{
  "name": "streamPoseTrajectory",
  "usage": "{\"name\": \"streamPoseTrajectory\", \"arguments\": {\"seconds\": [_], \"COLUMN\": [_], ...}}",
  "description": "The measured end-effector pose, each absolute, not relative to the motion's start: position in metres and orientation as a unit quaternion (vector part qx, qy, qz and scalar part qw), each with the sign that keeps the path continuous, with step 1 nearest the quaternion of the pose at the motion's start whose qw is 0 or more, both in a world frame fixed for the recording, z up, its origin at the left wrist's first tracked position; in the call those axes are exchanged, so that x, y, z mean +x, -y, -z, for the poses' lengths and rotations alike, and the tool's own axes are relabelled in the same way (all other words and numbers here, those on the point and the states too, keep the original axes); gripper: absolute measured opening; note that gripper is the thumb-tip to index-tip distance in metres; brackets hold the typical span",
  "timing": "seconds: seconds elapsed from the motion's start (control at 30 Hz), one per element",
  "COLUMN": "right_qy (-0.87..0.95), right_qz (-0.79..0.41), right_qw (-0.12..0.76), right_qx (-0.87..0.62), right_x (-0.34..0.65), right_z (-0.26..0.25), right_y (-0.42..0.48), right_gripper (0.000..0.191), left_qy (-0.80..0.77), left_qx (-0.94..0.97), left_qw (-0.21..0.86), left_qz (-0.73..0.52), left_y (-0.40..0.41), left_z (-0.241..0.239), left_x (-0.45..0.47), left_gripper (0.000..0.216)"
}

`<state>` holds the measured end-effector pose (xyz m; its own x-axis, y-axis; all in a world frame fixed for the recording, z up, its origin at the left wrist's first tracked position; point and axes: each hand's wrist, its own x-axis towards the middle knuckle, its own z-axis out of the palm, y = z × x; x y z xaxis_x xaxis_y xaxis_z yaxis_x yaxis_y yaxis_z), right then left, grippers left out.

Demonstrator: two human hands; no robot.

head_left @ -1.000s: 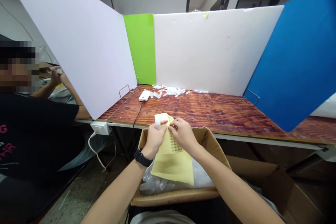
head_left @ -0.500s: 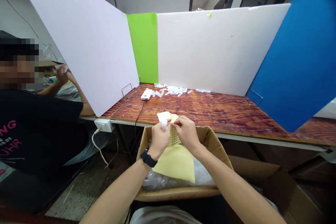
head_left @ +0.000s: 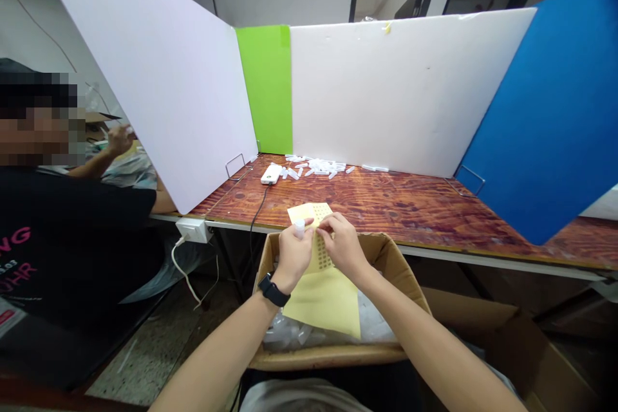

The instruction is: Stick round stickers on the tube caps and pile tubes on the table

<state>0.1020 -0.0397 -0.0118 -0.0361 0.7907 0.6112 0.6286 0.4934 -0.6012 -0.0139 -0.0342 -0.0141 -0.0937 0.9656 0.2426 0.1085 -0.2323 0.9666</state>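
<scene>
Wooden table [head_left: 410, 206], white, green, blue boards [head_left: 386, 90]

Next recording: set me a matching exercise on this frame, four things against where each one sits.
Things:
1. vial
2. watch
3. loose tubes
4. yellow sheet

Places:
a) far side of the table, by the white panel
b) held between left hand and right hand, over the box
c) strapped on the left arm
d) pinched upright in the left hand's grip

Pairs: 1-d, 2-c, 3-a, 4-b
</scene>
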Motion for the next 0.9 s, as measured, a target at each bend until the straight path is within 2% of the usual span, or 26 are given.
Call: {"name": "streamPoseTrajectory", "arguments": {"seconds": [0.23,0.43,0.53,0.73,0.9], "right_qy": [0.717,0.703,0.684,0.676,0.732], "right_qz": [-0.160,-0.414,-0.487,-0.487,-0.465], "right_qw": [0.482,0.472,0.451,0.443,0.359], "right_qx": [-0.478,-0.334,-0.302,-0.332,-0.346], "right_x": [0.107,0.117,0.120,0.122,0.135], "right_z": [-0.005,-0.030,-0.034,-0.034,-0.039], "right_y": [0.044,0.056,0.057,0.055,0.054], "right_gripper": [0.010,0.013,0.015,0.017,0.019], "left_qy": [-0.473,-0.400,-0.392,-0.386,-0.336], "left_qx": [0.605,0.735,0.753,0.769,0.822], "left_qw": [0.346,0.250,0.236,0.222,0.269], "left_qz": [-0.540,-0.488,-0.473,-0.458,-0.373], "left_y": [0.034,0.043,0.043,0.040,0.036], "left_z": [0.016,0.007,0.005,0.007,0.006], "left_x": [-0.016,-0.020,-0.020,-0.020,-0.024], "left_gripper": [0.026,0.027,0.027,0.028,0.020]}}
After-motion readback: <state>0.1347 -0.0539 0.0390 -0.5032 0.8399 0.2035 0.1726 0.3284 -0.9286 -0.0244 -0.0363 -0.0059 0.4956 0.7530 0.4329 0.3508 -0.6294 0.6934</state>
